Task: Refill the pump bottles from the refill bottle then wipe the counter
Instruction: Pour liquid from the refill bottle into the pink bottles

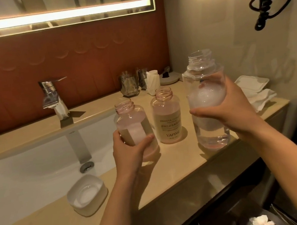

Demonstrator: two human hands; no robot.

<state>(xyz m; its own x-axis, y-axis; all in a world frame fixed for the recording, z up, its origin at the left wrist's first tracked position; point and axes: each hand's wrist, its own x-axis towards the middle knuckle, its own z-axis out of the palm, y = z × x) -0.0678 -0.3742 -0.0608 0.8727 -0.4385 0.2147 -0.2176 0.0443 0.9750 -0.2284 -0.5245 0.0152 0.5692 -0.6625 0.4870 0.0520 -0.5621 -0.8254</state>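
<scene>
The large clear plastic refill bottle point(205, 84) is upright at the right of the beige stone surface point(171, 170), and its threaded neck is uncapped. White foam clouds its middle, and a clear, faintly pink liquid sits at the bottom. The right hand point(226, 108) grasps it round the middle, thumb across the front. Whether its base touches the surface cannot be told.

Just to its left, a small pink-tinted pump bottle point(167, 117) with a beige label reading YAPING stands on the surface. Its pump is off, its neck is open, and neither hand touches it. Further left, the left hand point(130, 151) grips a second small pump bottle point(134, 126) of the same kind low down, thumb across the front. This bottle leans slightly, open-necked, beside the white sink basin point(27, 169).

A white soap dish point(86, 194) sits on the front rim, and a chrome tap point(55, 99) stands behind the basin. Glass tumblers point(129, 86) stand by the back wall, and folded white cloths point(256, 92) lie at the far right.
</scene>
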